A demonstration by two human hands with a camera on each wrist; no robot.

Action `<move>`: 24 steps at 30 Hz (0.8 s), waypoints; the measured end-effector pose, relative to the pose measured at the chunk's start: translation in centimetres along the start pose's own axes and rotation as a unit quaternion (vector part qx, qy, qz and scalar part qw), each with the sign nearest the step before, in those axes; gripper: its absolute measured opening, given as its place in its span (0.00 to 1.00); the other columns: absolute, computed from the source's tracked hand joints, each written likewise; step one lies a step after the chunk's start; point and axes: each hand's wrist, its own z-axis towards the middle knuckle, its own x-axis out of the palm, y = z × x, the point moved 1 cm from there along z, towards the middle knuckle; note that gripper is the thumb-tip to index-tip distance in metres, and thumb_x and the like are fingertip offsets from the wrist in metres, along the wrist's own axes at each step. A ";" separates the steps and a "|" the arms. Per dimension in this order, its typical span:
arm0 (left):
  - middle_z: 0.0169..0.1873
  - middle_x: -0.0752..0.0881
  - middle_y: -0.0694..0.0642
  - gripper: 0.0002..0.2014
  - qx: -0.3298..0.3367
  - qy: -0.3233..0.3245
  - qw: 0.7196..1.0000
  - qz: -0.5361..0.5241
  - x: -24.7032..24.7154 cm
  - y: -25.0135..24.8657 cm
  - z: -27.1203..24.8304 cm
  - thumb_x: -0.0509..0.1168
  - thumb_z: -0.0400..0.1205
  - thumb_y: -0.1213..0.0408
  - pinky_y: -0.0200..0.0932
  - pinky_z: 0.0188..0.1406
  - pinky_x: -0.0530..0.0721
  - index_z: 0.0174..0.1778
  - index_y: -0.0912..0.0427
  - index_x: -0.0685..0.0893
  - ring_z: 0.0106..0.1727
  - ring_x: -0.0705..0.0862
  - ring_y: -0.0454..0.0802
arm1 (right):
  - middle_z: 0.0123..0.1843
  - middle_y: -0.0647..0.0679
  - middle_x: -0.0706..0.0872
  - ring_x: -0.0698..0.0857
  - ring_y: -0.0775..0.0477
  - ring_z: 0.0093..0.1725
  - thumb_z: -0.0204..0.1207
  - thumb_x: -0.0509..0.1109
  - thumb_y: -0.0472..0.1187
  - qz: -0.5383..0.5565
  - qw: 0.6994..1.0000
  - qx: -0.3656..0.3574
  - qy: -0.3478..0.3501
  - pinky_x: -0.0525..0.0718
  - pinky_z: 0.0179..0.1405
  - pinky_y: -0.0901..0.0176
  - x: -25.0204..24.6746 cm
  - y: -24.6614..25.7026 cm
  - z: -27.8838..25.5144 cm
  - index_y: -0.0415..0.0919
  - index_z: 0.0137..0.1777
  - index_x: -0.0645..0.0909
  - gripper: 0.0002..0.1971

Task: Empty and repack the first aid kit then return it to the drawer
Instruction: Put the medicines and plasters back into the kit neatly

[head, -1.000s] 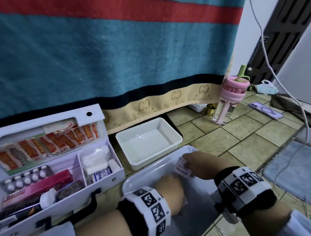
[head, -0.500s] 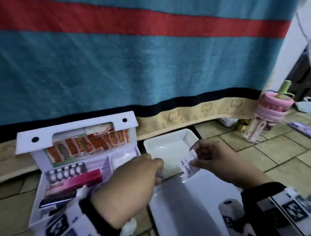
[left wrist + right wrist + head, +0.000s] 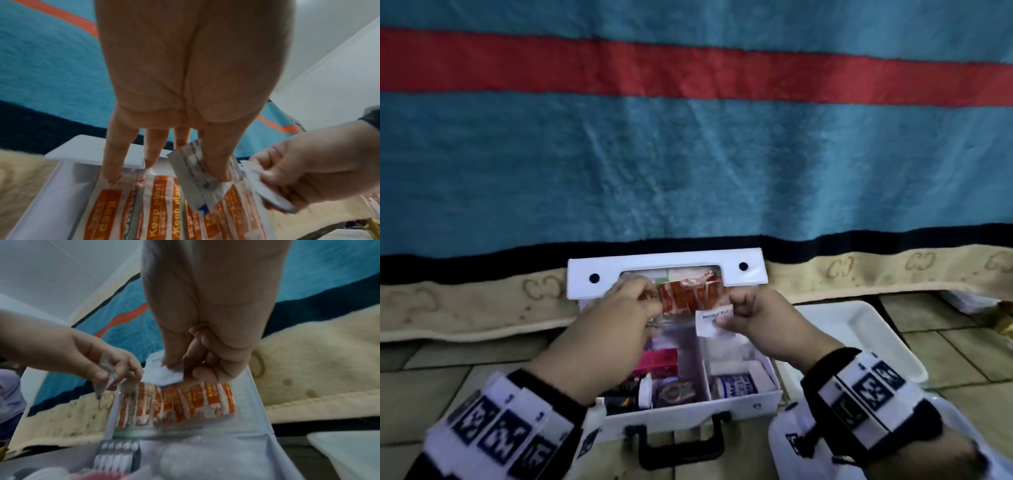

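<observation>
The white first aid kit stands open on the floor, its lid upright against the blanket. Orange plaster strips sit in the lid's clear pocket. My left hand pinches a small blue-printed sachet at that pocket, and its other fingers touch the pocket's top. Just to its right, my right hand pinches a white alcohol pad sachet over the plasters. The base holds a pill blister, a red box and a bandage roll.
A white tray lies on the tiled floor right of the kit. A second white tray is by my right wrist. The striped blanket hangs close behind the lid. The kit's black handle faces me.
Both hands left the near white tray and moved left and forward to the kit's lid, each carrying a sachet. The view swung left and now centres on the kit.
</observation>
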 end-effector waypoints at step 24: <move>0.67 0.64 0.40 0.18 -0.013 0.099 0.995 0.030 -0.3 1.1 0.3 0.66 0.80 0.57 0.66 0.79 0.31 0.25 0.44 0.69 0.83 0.38 0.42 | 0.38 0.57 0.88 0.79 0.52 0.52 0.68 0.78 0.35 -0.235 0.947 -0.168 -0.143 0.70 0.53 0.79 2.1 1.7 5.2 0.45 0.40 0.91 0.04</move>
